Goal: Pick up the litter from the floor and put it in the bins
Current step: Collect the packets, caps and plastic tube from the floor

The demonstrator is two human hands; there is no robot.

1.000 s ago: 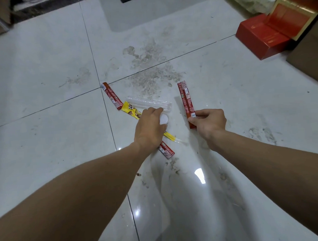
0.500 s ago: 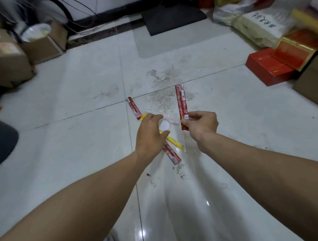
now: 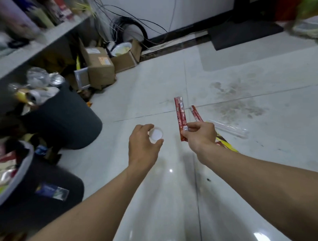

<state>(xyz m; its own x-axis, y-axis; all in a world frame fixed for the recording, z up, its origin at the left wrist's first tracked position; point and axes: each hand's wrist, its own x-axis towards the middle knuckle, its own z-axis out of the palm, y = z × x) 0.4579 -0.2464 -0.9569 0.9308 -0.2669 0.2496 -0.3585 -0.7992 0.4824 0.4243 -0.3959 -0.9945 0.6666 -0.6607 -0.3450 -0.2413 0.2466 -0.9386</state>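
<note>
Fingers (image 3: 143,128) ring the cap (image 3: 156,134) (right hand (image 3: 200,135) pinches wrapper (image 3: 180,112)).

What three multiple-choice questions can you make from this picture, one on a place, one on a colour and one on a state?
1. Where does the full dark bin stand?
A. against the right wall
B. on the person's left
C. on the black mat

2. What colour is the long wrapper in the right hand?
A. green
B. blue
C. red

3. What is the left hand doing?
A. gripping a small white cap
B. pressing flat on a box
C. hanging empty

Answers:
1 B, the bin sits at the left side of the view.
2 C, the wrapper pinched by that hand is plainly red.
3 A, the hand curls round the cap.
</note>
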